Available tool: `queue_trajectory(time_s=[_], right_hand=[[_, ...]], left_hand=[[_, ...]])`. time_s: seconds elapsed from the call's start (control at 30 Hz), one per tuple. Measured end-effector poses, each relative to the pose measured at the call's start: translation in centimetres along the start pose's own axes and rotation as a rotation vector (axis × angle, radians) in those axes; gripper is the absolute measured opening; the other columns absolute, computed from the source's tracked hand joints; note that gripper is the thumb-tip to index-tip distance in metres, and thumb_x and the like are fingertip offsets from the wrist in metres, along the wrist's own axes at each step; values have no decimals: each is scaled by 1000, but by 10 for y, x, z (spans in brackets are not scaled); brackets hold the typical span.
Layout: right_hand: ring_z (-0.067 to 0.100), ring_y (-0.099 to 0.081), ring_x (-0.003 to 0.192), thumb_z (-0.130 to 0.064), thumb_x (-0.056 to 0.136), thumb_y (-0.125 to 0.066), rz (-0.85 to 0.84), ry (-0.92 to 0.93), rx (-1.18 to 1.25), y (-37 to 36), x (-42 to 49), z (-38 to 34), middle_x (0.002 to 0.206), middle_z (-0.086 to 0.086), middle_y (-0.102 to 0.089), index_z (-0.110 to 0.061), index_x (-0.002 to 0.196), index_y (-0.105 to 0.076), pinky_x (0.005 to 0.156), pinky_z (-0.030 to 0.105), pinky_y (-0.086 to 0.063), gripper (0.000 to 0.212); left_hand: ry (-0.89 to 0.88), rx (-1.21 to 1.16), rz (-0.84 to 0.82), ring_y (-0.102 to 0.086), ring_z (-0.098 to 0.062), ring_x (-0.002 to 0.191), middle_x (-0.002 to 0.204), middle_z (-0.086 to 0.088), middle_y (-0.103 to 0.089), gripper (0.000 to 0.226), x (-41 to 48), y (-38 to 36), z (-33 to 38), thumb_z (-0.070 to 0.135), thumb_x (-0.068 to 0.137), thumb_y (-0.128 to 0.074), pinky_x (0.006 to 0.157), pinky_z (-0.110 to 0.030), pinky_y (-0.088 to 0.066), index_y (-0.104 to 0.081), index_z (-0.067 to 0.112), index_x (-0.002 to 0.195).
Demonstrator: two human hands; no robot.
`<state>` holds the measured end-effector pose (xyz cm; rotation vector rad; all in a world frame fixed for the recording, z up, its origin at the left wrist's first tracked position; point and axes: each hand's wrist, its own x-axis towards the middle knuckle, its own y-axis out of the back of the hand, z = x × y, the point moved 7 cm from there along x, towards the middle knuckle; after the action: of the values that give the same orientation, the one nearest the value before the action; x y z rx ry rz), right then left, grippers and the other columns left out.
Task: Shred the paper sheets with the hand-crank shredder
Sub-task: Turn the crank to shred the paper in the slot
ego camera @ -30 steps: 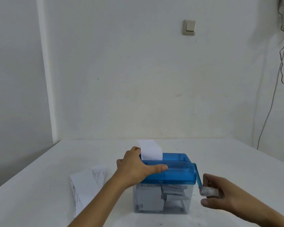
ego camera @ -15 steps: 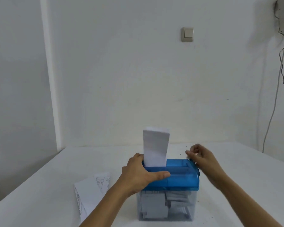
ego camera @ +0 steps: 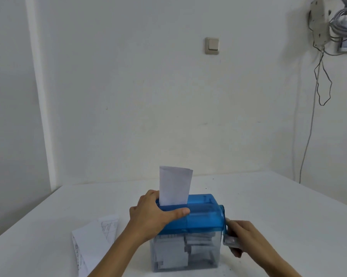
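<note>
Head view puts the shredder [ego camera: 196,216] in the near middle of the desk [ego camera: 278,206], its blue top sitting on a clear bin [ego camera: 200,254] partly filled with cut pieces. A folded sheet [ego camera: 174,184] stands upright in the slot toward the left of the top, most of it above the slot. It is thin, light paper, stiffened a little by the fold, so I judge it will draw itself down once the cutters bite and needs steadying, not pushing. The shredder looks like light plastic that could skid or tip under cranking, so my left hand [ego camera: 152,214] clamps the left end of the top, fingers hooked over the far edge just beside the sheet and thumb along the near face. My right hand [ego camera: 246,238] is wrapped round the pale crank knob [ego camera: 229,240] on the right side, low in its swing. Spare sheets [ego camera: 92,242] lie flat on the desk to the near left. The slot, the cutters and most of my right fingers are hidden. The print on the spare sheets is too small to read, and both forearms are cut off at the bottom edge.
</note>
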<state>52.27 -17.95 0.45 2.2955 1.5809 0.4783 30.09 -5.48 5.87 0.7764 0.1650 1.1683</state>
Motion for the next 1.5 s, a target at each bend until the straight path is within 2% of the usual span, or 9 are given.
queue_trajectory(time_s=[0.17,0.27,0.47,0.6,0.87,1.03,1.13,1.27,1.5], right_hand=[[6,-55,66,-40,86,-72,-175,82,-149,10,-25,-17,70,-9,-61,-14,85,-56,62,18,-44,30],[1,-49,62,-28,77,-81,-92,195,-261,25,-31,-35,65,-12,-60,-17,76,-53,60,15,-40,30],[4,-64,73,-40,81,-77,40,313,-268,56,-10,-82,79,-10,-71,-23,85,-71,65,20,-53,19],[14,-68,84,-34,82,-78,187,344,-7,60,20,-87,94,-8,-68,-27,102,-64,65,24,-57,26],[16,-65,78,-29,98,-60,292,215,118,22,65,-44,94,9,-68,-14,92,-62,59,19,-54,17],[22,-68,81,-29,102,-53,246,103,21,8,64,-8,87,8,-70,-8,88,-62,65,27,-60,27],[19,-69,80,-23,103,-45,166,81,-20,8,52,3,88,6,-72,-11,93,-67,71,32,-61,28],[16,-67,76,-30,75,-59,-62,11,-140,7,22,12,87,0,-70,-15,94,-68,70,30,-56,26],[1,-51,62,-44,78,-74,-177,160,-545,24,-15,-28,68,-14,-61,-26,74,-63,62,20,-42,21]], left_hand=[[16,9,1,-52,-11,106,111,19,-50,106,1,0,1,108,20,-44,103,-45,-46,-39,44,104],[31,16,-11,-52,-13,109,116,16,-52,114,2,0,1,107,17,-46,101,-43,-48,-40,42,110],[39,-18,-69,-54,-15,111,123,13,-53,120,4,-2,-2,103,17,-57,100,-42,-52,-41,41,118],[39,-47,-71,-55,-15,110,124,12,-53,123,6,-3,-4,102,15,-57,97,-39,-55,-41,39,119],[23,-37,-43,-54,-15,109,121,12,-51,118,6,-3,-4,103,18,-55,98,-39,-53,-40,39,116],[27,-33,-34,-53,-16,111,120,11,-51,118,5,-2,-4,104,19,-53,101,-43,-51,-40,38,115],[11,-26,-34,-51,-13,110,119,12,-50,96,4,-2,-3,93,38,-63,103,-43,-49,-38,39,113],[-7,17,-24,-49,-12,108,116,13,-48,83,1,0,3,85,48,-62,104,-41,-46,-37,39,112],[-6,27,-31,-50,-13,109,117,13,-50,88,2,1,2,91,42,-61,105,-44,-45,-39,41,110]])
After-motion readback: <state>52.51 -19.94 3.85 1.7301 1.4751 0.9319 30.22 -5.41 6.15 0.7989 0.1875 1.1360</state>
